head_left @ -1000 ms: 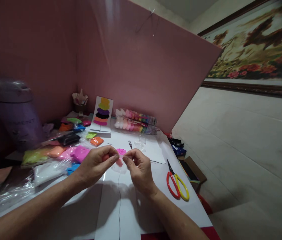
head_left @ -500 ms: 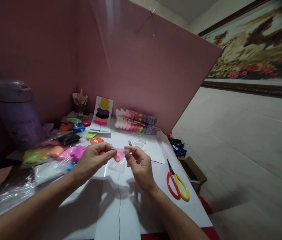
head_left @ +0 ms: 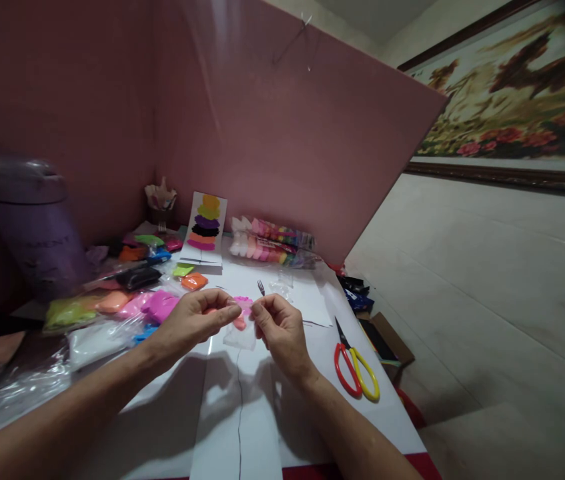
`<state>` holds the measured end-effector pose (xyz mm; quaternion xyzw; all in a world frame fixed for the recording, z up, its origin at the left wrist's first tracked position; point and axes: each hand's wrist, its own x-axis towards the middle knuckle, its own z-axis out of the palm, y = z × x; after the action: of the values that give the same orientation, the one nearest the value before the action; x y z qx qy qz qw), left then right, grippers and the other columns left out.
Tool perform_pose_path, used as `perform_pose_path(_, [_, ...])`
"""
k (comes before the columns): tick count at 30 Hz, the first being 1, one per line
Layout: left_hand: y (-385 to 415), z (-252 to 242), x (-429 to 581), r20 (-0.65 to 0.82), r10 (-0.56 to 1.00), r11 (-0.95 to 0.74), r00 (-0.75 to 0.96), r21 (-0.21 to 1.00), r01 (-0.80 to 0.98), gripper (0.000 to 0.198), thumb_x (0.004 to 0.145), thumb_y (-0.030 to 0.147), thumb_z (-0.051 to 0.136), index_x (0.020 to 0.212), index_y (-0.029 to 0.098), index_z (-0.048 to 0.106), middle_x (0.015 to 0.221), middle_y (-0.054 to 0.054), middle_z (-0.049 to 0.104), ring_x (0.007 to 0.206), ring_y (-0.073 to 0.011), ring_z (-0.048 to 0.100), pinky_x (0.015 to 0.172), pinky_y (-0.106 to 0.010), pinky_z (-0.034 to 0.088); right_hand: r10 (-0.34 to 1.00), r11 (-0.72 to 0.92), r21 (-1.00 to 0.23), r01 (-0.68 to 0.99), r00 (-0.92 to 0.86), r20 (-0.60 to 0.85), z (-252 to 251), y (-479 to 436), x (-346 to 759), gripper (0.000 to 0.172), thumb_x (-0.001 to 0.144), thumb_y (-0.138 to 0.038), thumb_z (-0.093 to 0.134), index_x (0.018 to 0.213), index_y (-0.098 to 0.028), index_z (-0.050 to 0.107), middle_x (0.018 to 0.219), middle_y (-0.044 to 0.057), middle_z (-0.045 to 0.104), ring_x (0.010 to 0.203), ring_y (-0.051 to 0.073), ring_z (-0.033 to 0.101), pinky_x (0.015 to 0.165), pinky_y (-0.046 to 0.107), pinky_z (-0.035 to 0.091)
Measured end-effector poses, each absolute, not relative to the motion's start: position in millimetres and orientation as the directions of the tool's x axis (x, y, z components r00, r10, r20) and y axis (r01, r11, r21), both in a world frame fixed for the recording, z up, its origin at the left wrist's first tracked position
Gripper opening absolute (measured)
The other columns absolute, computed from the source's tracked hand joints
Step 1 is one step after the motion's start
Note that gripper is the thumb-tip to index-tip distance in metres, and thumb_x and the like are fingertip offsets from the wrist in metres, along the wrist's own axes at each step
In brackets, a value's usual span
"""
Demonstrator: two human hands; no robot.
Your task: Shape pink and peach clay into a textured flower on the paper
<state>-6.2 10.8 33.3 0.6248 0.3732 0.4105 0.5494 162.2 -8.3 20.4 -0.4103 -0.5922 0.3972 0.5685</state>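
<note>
Clay bag (head_left: 242, 339), small and clear with a salmon-pink lump inside, is sitting over the white table (head_left: 222, 413). The left hand (head_left: 195, 323) and right hand (head_left: 282, 331) are both pinching its top edge with closed fingertips.

You are working in dim, warm indoor light. The white tabletop (head_left: 262, 433) is the brightest surface. Your left hand (head_left: 197, 323) and right hand (head_left: 279, 330) throw soft grey shadows on it towards you, so the light falls from above and ahead. A pale streak of glare runs down the pink board (head_left: 287, 133). The purple lidded bin (head_left: 32, 220) at the left sinks into murk. The small clear plastic bag (head_left: 241, 335) your hands pinch shows as a pale smear. Straight lines tilt near the edges, and the right corners darken.
</note>
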Motion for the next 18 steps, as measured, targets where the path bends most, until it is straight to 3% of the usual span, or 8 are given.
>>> perform_pose_path(5, [11.1,34.2,-6.0,0.112,0.925,-0.135,0.363,0.990,0.037,0.035,0.076,0.050,0.067,0.077,0.015,0.063,0.059,0.001,0.062,0.046,-0.0056,0.027,0.042,-0.019,0.017,0.947,0.321,-0.947,0.016,-0.032,0.320,20.2,-8.9,161.0,0.028,0.082,-0.042,0.066,0.073,-0.017,0.058,0.062,-0.002,0.057,0.047,0.007,0.044,0.041,0.019,0.032])
perform_pose_path(7, [11.0,34.3,-6.5,0.121,0.922,-0.154,0.368,0.986,0.061,0.035,0.076,0.049,0.066,0.076,0.015,0.063,0.061,0.000,0.064,0.047,-0.0057,0.029,0.043,-0.019,0.019,0.947,0.319,-0.948,0.008,-0.041,0.319,19.7,-9.3,160.7,0.029,0.081,-0.043,0.067,0.073,-0.016,0.059,0.062,-0.002,0.056,0.046,0.006,0.043,0.041,0.019,0.032])
perform_pose_path(15, [13.3,30.4,-7.4,0.118,0.939,-0.137,0.323,0.990,0.039,0.036,0.077,0.048,0.064,0.064,0.014,0.062,0.045,0.009,0.036,0.044,-0.0055,0.023,0.043,-0.020,0.014,0.949,0.310,-0.949,0.055,-0.082,0.305,17.3,-8.0,163.6,0.038,0.089,-0.052,0.055,0.083,-0.016,0.063,0.056,-0.004,0.050,0.044,0.006,0.039,0.040,0.019,0.030])
perform_pose_path(18, [13.1,29.9,-7.3,0.112,0.940,-0.133,0.322,0.990,0.046,0.036,0.076,0.048,0.066,0.064,0.014,0.062,0.046,0.009,0.036,0.045,-0.0055,0.023,0.043,-0.020,0.015,0.946,0.319,-0.947,0.039,-0.072,0.316,17.3,-7.0,162.5,0.032,0.086,-0.047,0.061,0.077,-0.016,0.061,0.060,-0.003,0.054,0.047,0.006,0.042,0.044,0.020,0.034])
